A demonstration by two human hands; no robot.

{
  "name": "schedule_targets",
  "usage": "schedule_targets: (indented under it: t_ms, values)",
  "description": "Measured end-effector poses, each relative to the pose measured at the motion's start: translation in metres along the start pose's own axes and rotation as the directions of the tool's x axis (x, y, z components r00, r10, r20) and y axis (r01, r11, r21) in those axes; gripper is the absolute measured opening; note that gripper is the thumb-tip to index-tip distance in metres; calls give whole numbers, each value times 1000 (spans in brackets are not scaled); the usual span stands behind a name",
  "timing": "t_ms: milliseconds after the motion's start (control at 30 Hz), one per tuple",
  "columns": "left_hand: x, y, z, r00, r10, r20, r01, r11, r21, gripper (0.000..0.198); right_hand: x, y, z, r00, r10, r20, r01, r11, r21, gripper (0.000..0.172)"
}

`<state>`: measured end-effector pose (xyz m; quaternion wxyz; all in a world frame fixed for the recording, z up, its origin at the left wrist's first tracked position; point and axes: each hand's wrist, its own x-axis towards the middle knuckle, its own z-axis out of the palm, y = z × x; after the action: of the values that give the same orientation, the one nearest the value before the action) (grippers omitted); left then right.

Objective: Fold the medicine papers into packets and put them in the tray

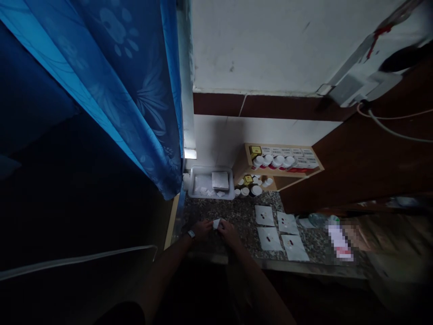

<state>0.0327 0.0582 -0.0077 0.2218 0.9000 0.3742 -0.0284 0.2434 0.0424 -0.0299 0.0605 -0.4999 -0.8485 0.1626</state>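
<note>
Both my hands meet over the speckled stone counter (237, 212), pinching a small folded white paper (216, 223) between them. My left hand (202, 229), with a watch on the wrist, grips the paper's left side. My right hand (228, 231) grips its right side. To the right lie several flat white paper squares (269, 238), each with a few small dark pills on it.
A white tray (211, 184) with folded papers and a paper stack stands at the counter's back. A small wooden shelf (280, 164) holds white pill bottles and boxes. A blue curtain (128, 90) hangs on the left. Cables run along the dark panel on the right.
</note>
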Motion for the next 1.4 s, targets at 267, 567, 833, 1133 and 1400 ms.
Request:
schedule_targets:
  t_ms: [267, 567, 833, 1133, 1400]
  values:
    - [-3, 4, 3, 999, 36, -15, -36, 999, 23, 44, 1, 0, -1, 998, 20, 54, -20, 1000, 2, 29]
    - [-7, -1, 8, 998, 61, -13, -61, 998, 7, 43, 1, -3, -5, 998, 5, 61, -5, 1000, 0, 33]
    - [-4, -3, 7, 998, 63, 16, -63, 998, 18, 41, 0, -2, -6, 988, 148, -51, -140, 980, 141, 51]
    - [-4, 6, -5, 999, 46, -16, -46, 999, -13, 45, -13, -28, 6, 999, -24, -33, 21, 997, -76, 47]
    - [1, 28, -6, 996, -84, 21, 82, 992, 100, 35, 3, -10, -5, 983, 170, -69, -162, 980, 112, 35]
